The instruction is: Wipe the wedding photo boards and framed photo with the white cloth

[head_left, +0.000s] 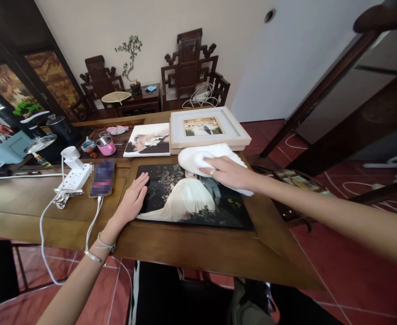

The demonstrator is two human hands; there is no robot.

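Across a wooden table (198, 247), we steady a dark photo panel (188, 198), left hand (133, 197) flat at its left edge, fingers together. Our right hand (224, 169), fingers closed over a white cloth (190, 156), covers its far-right part; light, even strokes should serve best. Beyond lies a pale picture frame (240, 128).

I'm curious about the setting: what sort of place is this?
Probably a sitting room in a home: a carved wooden chair stands by the wall, a small potted tree near it, and a framed photo lies on the wooden table.
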